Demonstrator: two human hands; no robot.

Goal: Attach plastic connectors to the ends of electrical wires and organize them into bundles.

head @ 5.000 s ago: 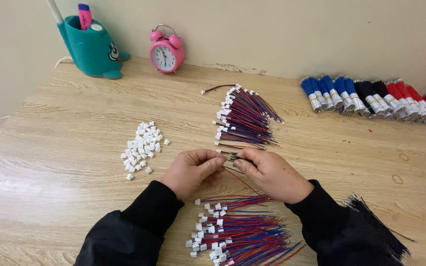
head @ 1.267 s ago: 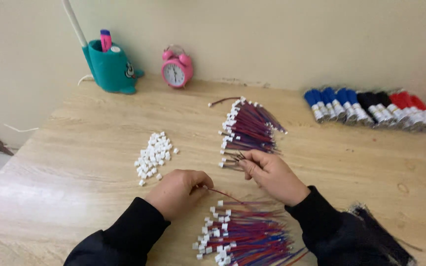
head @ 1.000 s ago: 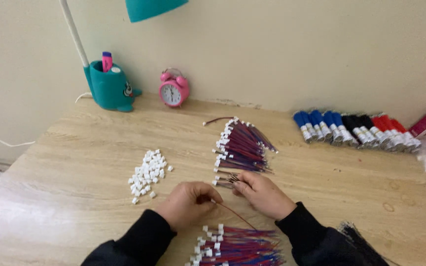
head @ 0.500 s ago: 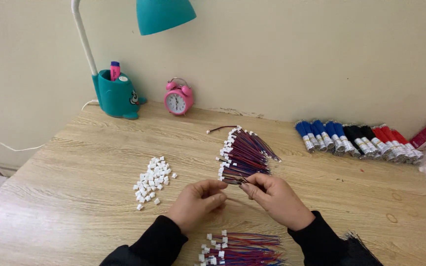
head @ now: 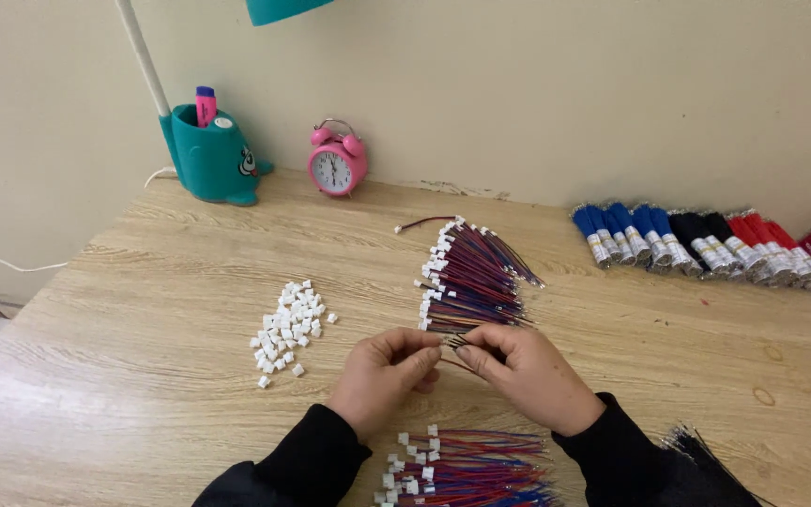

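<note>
Hands nearer than before: left hand [head: 382, 376], right hand [head: 527, 371] pinch thin wire [head: 455, 343].

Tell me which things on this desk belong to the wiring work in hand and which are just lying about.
In use:
left hand and right hand, pinching one thin wire
fanned wire bundle beyond the hands
second wire bundle near the sleeves
pile of small white connectors

Lying about:
pink alarm clock
teal pen holder
row of blue, black and red bundles
</note>
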